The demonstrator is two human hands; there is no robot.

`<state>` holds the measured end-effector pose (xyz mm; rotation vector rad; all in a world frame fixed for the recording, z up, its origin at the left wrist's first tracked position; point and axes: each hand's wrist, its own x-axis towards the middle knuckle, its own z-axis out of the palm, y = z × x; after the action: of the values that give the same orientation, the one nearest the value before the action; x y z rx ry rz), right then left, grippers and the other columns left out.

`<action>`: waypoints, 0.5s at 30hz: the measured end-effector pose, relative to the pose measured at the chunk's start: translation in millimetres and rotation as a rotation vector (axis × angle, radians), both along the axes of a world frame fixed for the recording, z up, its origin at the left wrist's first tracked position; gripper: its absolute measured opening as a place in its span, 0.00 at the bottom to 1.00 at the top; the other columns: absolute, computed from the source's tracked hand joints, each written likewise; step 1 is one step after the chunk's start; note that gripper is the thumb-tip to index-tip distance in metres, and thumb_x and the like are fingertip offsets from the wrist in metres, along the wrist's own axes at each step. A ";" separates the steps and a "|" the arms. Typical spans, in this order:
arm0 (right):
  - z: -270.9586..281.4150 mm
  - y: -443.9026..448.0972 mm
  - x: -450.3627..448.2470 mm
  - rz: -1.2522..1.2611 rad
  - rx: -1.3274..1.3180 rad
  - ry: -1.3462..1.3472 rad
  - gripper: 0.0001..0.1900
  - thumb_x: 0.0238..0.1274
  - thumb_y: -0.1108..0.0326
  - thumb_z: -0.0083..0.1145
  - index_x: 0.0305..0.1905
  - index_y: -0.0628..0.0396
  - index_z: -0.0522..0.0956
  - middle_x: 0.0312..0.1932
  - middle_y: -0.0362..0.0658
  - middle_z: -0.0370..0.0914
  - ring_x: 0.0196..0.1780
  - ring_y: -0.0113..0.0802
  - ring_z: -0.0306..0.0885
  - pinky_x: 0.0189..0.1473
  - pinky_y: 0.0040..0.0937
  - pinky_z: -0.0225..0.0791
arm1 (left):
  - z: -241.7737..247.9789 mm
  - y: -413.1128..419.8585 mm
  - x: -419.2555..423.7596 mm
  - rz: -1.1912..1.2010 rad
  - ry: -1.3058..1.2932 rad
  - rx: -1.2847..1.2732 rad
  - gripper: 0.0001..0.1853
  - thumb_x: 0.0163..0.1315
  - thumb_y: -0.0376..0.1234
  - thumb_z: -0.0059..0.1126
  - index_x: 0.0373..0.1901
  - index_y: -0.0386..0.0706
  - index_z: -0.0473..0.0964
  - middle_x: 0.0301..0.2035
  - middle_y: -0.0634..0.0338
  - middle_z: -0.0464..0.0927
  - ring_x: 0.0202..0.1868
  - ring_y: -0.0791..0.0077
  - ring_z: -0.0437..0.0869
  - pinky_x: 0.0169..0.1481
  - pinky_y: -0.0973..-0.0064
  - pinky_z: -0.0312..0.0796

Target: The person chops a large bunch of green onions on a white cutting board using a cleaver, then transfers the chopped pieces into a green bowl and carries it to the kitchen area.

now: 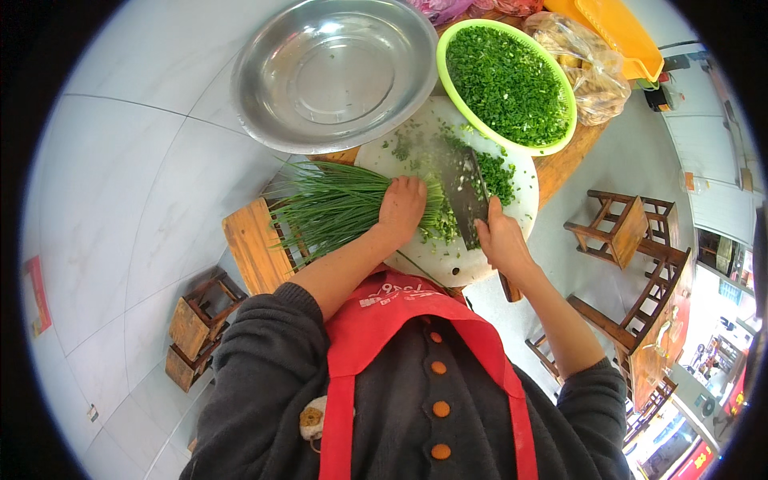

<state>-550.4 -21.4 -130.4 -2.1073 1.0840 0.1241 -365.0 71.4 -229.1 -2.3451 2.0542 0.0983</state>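
Note:
My left hand [403,207] presses down on a thick bunch of green chives [336,201], holding it near the cut end. The long leaves fan out to the left past the board's edge. In my right hand [504,237] is the wooden handle of a cleaver [465,198], its broad blade angled over the round white cutting board [480,267]. Chopped chives [498,177] lie in a pile just right of the blade, and more bits are scattered about the board. Between my left hand and the blade sit the pale cut ends.
A wide steel basin [342,81] with bare metal inside stands behind the board. Beside it, a lime-green plastic basket [445,66] holds finely chopped chives. Farther right are a tied plastic bag [591,75] and a yellow plastic bin [621,36]. Wooden stools [624,231] stand at the right.

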 end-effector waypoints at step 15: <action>-21.2 10.3 2.2 0.003 -0.041 -0.023 0.18 0.66 0.70 0.50 0.53 0.67 0.57 0.19 0.59 0.74 0.19 0.53 0.75 0.19 0.45 0.67 | 0.3 0.4 0.4 -0.001 0.023 -0.052 0.20 0.45 0.30 0.61 0.43 0.37 0.71 0.40 0.55 0.73 0.45 0.63 0.75 0.53 0.71 0.68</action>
<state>-548.2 -11.1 -151.6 -2.1417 1.0785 0.0791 -364.6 71.8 -228.8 -2.3841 2.0935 0.0727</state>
